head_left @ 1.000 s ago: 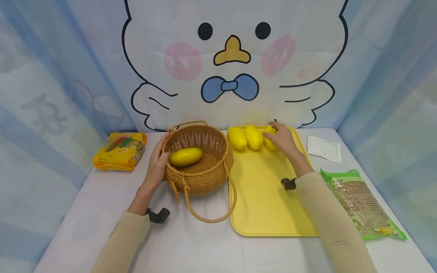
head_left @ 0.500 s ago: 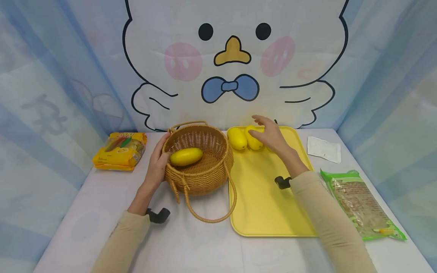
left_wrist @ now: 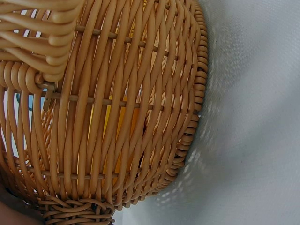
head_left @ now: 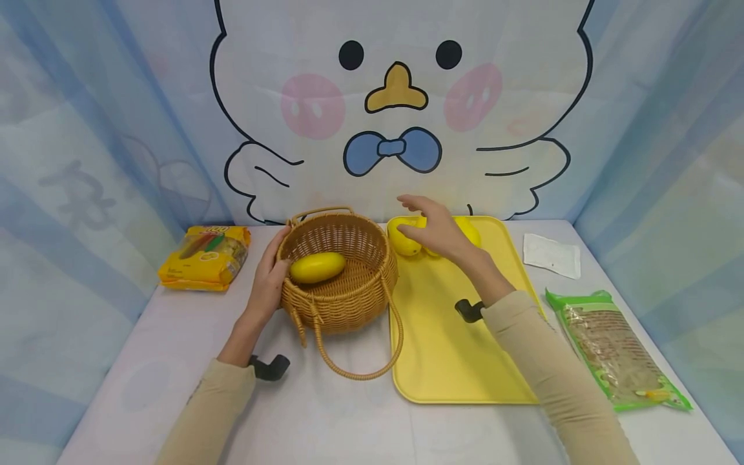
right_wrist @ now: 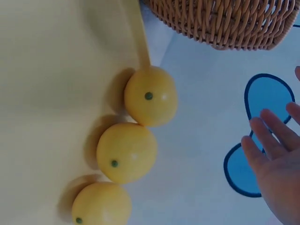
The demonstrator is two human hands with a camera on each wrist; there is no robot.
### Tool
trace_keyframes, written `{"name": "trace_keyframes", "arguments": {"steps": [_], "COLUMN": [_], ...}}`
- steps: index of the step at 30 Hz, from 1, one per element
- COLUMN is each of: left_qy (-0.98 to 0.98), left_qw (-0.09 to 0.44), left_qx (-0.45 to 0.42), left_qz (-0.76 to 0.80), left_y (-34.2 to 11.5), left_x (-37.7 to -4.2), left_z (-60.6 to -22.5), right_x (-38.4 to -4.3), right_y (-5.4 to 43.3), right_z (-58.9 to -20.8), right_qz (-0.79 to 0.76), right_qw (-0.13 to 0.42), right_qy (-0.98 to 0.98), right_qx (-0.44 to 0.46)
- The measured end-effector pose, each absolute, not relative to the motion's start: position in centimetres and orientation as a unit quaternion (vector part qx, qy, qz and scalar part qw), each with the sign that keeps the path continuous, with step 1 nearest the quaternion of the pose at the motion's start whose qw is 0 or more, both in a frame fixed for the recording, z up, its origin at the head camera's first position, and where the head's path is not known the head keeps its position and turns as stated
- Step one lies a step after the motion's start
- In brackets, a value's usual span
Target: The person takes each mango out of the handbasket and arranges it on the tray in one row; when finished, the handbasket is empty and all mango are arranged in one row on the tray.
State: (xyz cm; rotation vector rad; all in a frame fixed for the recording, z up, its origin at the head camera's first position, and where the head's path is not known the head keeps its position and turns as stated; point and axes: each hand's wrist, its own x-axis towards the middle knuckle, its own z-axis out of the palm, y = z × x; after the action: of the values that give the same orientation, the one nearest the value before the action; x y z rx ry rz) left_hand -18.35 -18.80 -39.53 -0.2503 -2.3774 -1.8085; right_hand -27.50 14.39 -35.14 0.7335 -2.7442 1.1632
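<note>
A round wicker basket [head_left: 337, 316] stands left of the tray, its handle folded down at the front. My left hand [head_left: 268, 284] grips its left side, thumb over the rim; the left wrist view is filled by the woven wall [left_wrist: 126, 108]. One yellow oblong fruit [head_left: 317, 267] lies inside. Three similar ones, a left fruit [right_wrist: 151, 98], a middle fruit [right_wrist: 126, 152] and a right fruit [right_wrist: 101, 206], line the far end of the yellow tray [head_left: 459, 336]. Over them hovers my right hand [head_left: 438, 232], holding nothing, fingers [right_wrist: 267, 136] spread.
A yellow food packet [head_left: 205, 258] lies at the left. To the tray's right are a small white sachet [head_left: 552, 254] and a green-edged bag [head_left: 616, 349]. Printed curtains [head_left: 395, 187] enclose the table at the back and sides.
My right hand has moved left from the rightmost fruit to over the left and middle ones, picking nothing up. The left hand and the basket have stayed put.
</note>
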Motion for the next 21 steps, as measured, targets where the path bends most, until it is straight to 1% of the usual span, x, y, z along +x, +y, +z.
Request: {"name": "trace_keyframes", "arguments": {"steps": [7, 16, 21], "left_qy": [-0.796, -0.794, -0.790], "left_qw": [0.075, 0.074, 0.073], "left_qx": [-0.086, -0.086, -0.087], "left_qz": [-0.594, -0.598, -0.602], "left_y": [-18.6, -18.6, -18.6], "left_x": [-17.9, -18.0, -17.9], "left_z": [-38.9, -39.1, -39.0], "right_x": [-26.6, -25.7, -25.6], "right_y": [12.1, 9.4, 8.2], "right_z": [-34.5, -34.4, -34.3], "right_qz": [0.354, 0.320, 0.304], "right_qw": [0.014, 0.019, 0.001], "right_qy": [-0.886, -0.878, -0.874], "right_qx": [0.300, 0.356, 0.380]}}
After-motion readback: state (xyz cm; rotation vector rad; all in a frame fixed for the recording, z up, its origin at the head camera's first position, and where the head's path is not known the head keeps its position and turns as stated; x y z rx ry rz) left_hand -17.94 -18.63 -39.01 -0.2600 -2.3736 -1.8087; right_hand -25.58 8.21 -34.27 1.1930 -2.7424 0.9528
